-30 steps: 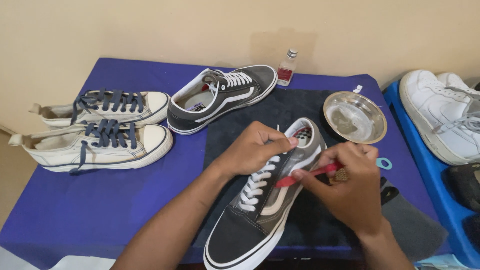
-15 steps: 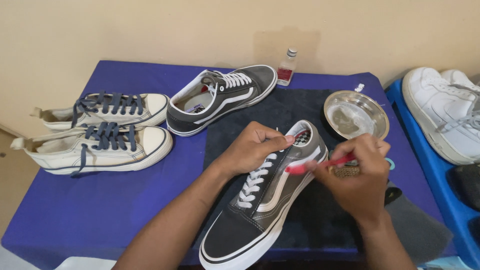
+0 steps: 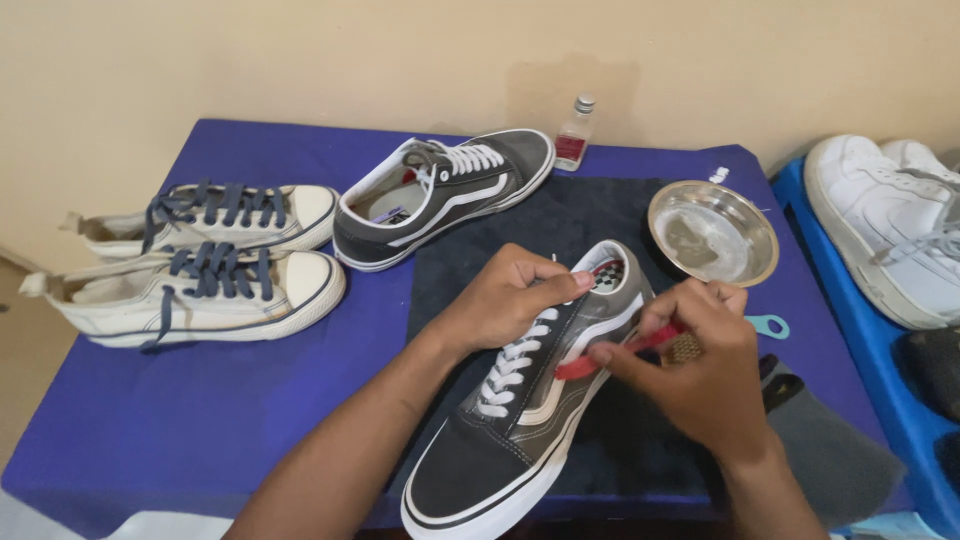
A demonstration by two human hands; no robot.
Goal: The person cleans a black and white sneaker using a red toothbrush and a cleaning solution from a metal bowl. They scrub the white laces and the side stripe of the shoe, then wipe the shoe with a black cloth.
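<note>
A grey and black sneaker (image 3: 500, 450) with white laces lies on a dark cloth (image 3: 470, 260) at the table's front. My left hand (image 3: 510, 295) grips its collar and tongue from above. My right hand (image 3: 690, 365) holds a red-handled brush (image 3: 625, 352) against the shoe's side by the white stripe. The brush's bristle head (image 3: 685, 347) shows between my fingers.
The matching grey sneaker (image 3: 440, 195) lies behind. Two cream canvas shoes with blue laces (image 3: 215, 265) sit at the left. A metal bowl (image 3: 712, 232), a small bottle (image 3: 574, 135) and a grey cloth (image 3: 830, 450) are at the right. White sneakers (image 3: 890, 225) rest on a blue shelf.
My right hand has shifted the brush slightly along the shoe's side. My left hand keeps its grip on the collar.
</note>
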